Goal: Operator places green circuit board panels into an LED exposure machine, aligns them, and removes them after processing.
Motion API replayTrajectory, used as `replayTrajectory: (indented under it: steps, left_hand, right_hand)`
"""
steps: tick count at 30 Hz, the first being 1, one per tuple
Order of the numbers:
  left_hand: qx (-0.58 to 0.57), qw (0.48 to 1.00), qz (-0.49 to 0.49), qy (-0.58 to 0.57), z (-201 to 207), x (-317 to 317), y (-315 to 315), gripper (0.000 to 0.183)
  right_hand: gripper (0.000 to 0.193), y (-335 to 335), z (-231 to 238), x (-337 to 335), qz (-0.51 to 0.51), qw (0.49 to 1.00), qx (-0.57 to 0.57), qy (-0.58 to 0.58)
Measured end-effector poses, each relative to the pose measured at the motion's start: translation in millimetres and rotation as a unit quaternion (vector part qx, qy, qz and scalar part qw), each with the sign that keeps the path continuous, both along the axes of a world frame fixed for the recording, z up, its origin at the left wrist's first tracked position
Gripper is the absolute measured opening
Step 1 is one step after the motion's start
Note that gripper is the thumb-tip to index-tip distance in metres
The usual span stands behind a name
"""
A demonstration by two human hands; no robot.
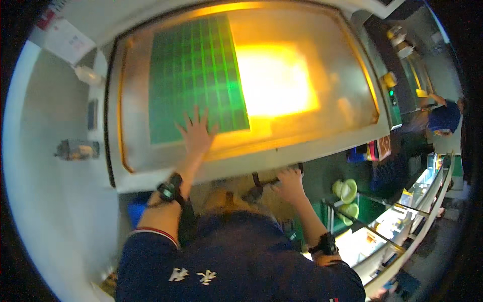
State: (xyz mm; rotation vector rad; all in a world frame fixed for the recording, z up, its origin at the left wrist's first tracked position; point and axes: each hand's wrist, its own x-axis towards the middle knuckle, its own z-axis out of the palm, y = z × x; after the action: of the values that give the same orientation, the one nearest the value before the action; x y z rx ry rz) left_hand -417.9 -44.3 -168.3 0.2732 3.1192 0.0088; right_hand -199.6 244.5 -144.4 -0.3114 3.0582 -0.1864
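My left hand (196,135) lies flat with its fingers spread on the near edge of a green sheet (193,75). Lighter green lines run along the sheet. It rests on the left half of a large framed table surface (138,95), which has a brightly lit yellow-white patch (279,80) right beside the sheet. Below the table's front edge, my right hand (290,185) is closed around a dark handle-like bar (268,182). Part of that bar is hidden by the hand, and its full shape is blurred. A dark strapped device (170,189) sits on my left forearm.
A raised pale rim (302,146) borders the table. A small control box with a green light (392,95) is at its right side. Green round containers (345,191) stand at lower right, near a bright lit bench (382,229). Another person (443,117) works at far right.
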Motion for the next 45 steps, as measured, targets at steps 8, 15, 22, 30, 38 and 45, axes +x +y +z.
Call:
replayTrajectory:
  steps: [8,15,22,30,38,45]
  left_hand:
    - [0.012,1.0,-0.025,0.004,-20,-12,4,0.07]
    - [0.019,0.999,-0.026,0.005,-32,-14,8,0.071]
    - [0.021,1.0,-0.013,0.01,-22,-11,-4,0.073]
    - [0.011,1.0,0.001,-0.001,-19,-8,0,0.073]
    - [0.018,1.0,0.018,0.006,-7,-1,2,0.072]
    - [0.044,0.999,0.01,-0.001,-12,-3,8,0.071]
  right_hand:
    - [0.023,3,-82,38,0.178,0.824,-0.464,-0.271]
    - [0.024,81,-219,-69,-0.149,0.939,-0.231,-0.208]
    - [0.026,88,-266,-68,-0.261,0.915,-0.2,-0.235]
    - [0.029,24,-236,-74,-0.284,0.906,-0.26,-0.173]
    - [0.031,63,-199,-37,-0.291,0.901,-0.301,-0.111]
    - [0.037,209,-200,304,-0.498,0.633,-0.492,-0.33]
